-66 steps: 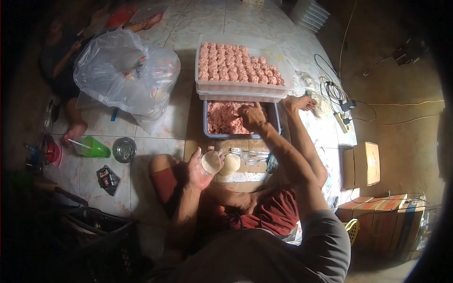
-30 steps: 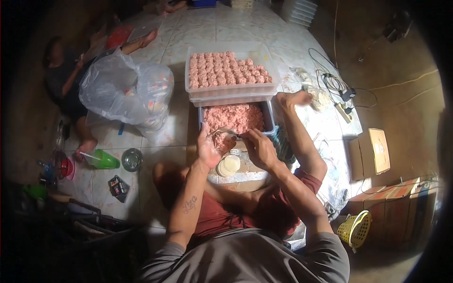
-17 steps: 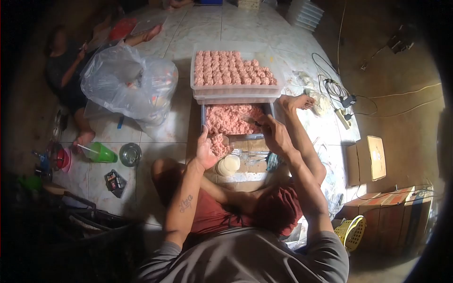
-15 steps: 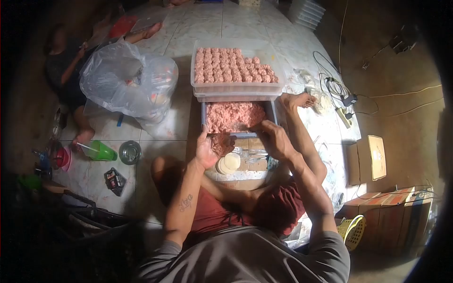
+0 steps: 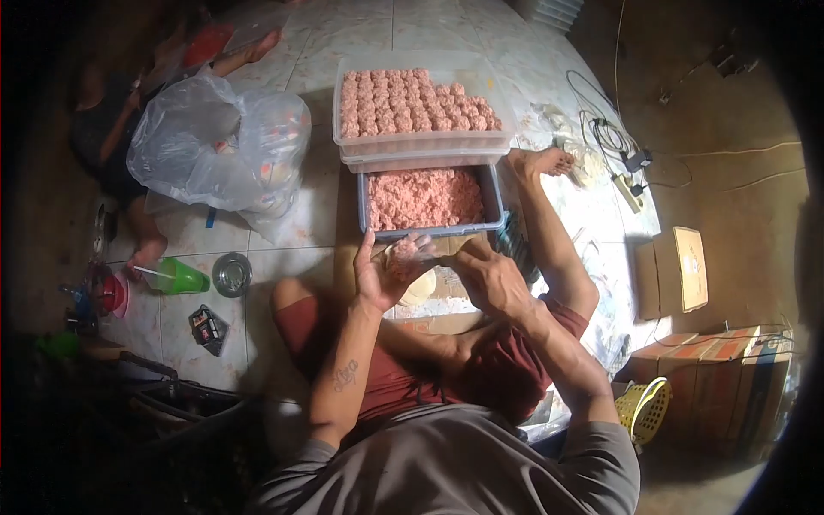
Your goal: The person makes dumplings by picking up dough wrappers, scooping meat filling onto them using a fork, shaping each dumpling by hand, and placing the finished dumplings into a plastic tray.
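In my left hand (image 5: pixel 378 279) lies a wrapper topped with pink minced filling (image 5: pixel 403 256); the fingers curl up around it. My right hand (image 5: pixel 491 279) is closed on a fork, whose metal end touches the filling. Just beyond is a blue-rimmed tub (image 5: pixel 429 230) of loose pink mince (image 5: pixel 425 199). Behind it stands a clear stacked tray (image 5: pixel 425 154) with rows of filled pink pieces (image 5: pixel 386 103). Round pale wrappers (image 5: pixel 418 292) lie on a board below my hands, partly hidden.
At the left are a large plastic bag (image 5: pixel 215 154), a green cup (image 5: pixel 182 276), a glass ashtray (image 5: pixel 232 274) and a seated person (image 5: pixel 103 120). Cables and a power strip (image 5: pixel 627 193), cardboard boxes (image 5: pixel 704 378) and a yellow basket (image 5: pixel 642 410) are at the right.
My left hand took a wrapper, which now carries mince. My right hand went into the tub with the fork, then came back toward my left hand. The view has shifted slightly.
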`<state>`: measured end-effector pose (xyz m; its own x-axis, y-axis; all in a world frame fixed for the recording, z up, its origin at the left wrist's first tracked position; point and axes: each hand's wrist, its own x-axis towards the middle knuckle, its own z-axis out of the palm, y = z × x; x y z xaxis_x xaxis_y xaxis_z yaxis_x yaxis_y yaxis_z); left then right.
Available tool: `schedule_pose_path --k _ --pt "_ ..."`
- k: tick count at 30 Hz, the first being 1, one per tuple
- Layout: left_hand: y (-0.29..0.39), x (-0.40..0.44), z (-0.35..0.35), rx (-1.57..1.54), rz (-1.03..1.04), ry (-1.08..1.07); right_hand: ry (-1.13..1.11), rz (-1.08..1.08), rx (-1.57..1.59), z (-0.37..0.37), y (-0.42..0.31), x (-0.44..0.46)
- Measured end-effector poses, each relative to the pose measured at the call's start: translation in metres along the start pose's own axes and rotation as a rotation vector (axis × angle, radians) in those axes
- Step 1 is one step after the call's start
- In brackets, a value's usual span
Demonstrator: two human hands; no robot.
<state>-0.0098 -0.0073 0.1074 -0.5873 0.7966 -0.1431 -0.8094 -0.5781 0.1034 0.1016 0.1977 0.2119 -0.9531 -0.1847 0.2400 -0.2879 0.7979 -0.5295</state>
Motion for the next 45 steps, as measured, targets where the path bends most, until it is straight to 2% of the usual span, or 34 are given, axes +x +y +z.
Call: schedule_pose_path --k 2,3,4,5,6,7,8,10,12,18,20,21,25,27,28,30,32,33,34,36,38,40,42,44,45 --pt "-0.004 0.002 0.001 -0.073 0.031 -0.095 -0.055 0.032 -0.075 0.01 0.005 -0.007" --pt "-0.003 0.006 0.002 -0.072 0.113 -0.013 0.024 0.039 -0.066 0.014 0.009 -0.008" --pt "0.002 0.013 0.005 -0.066 0.119 -0.028 0.105 0.033 -0.062 0.014 0.014 -0.005" --pt "0.005 0.016 0.006 -0.104 0.202 -0.026 0.203 0.146 0.104 0.017 0.012 -0.011" --pt "0.005 0.013 0.007 -0.142 0.28 -0.013 0.201 0.147 0.11 0.019 0.005 -0.014" --pt "0.007 0.015 0.01 -0.1 0.339 0.087 0.274 0.192 0.122 0.021 0.002 -0.015" --pt "0.008 0.019 0.013 -0.094 0.342 0.079 0.351 0.234 0.131 0.022 0.0 -0.015" --pt "0.003 0.026 0.016 -0.155 0.453 0.119 0.397 0.306 0.117 0.04 0.0 -0.019" --pt "0.001 0.027 0.016 -0.136 0.457 0.099 0.416 0.347 0.209 0.056 -0.004 -0.021" --pt "-0.014 0.034 0.019 0.061 0.566 0.107 0.38 0.365 0.113 0.094 -0.017 -0.009" --pt "-0.017 0.035 0.016 0.346 0.675 0.13 0.371 0.39 0.082 0.098 -0.014 -0.005" --pt "-0.015 0.032 0.016 0.414 0.662 0.161 0.37 0.383 0.078 0.099 -0.014 -0.001" --pt "-0.013 0.034 0.021 0.452 0.702 0.096 0.533 0.389 0.004 0.091 -0.005 0.013" --pt "-0.006 0.033 0.023 0.258 0.639 0.062 0.581 0.342 0.079 0.077 0.015 0.021" --pt "-0.002 0.032 0.018 0.253 0.636 0.065 0.574 0.427 0.084 0.071 0.023 0.024" --pt "0.007 0.033 0.012 -0.062 0.445 0.045 0.589 0.348 0.116 0.054 0.037 0.023" --pt "0.009 0.029 0.012 -0.105 0.434 0.114 0.226 0.55 -0.207 0.052 0.064 -0.004" --pt "0.009 0.024 0.009 -0.154 0.403 0.071 0.256 0.561 -0.227 0.054 0.072 -0.016" --pt "0.012 0.022 0.007 -0.203 0.378 0.025 0.132 0.7 -0.298 0.038 0.057 -0.018" --pt "0.007 0.013 -0.002 -0.211 0.363 -0.013 0.133 0.571 -0.186 0.004 0.016 -0.015" --pt "0.0 0.008 0.019 -0.166 0.061 -0.097 0.282 0.087 -0.033 0.006 0.01 -0.014" --pt "-0.006 0.003 0.03 -0.095 -0.025 -0.09 -0.057 0.048 -0.06 0.01 0.011 -0.012" --pt "-0.004 -0.002 0.036 -0.1 -0.11 -0.069 -0.023 -0.073 -0.138 0.003 0.02 -0.01" --pt "-0.004 -0.003 0.002 0.063 -0.045 -0.062 -0.043 -0.047 -0.169 -0.012 0.014 0.001" --pt "-0.009 -0.005 0.006 0.051 -0.018 -0.033 -0.078 -0.006 -0.187 -0.014 0.009 0.001"
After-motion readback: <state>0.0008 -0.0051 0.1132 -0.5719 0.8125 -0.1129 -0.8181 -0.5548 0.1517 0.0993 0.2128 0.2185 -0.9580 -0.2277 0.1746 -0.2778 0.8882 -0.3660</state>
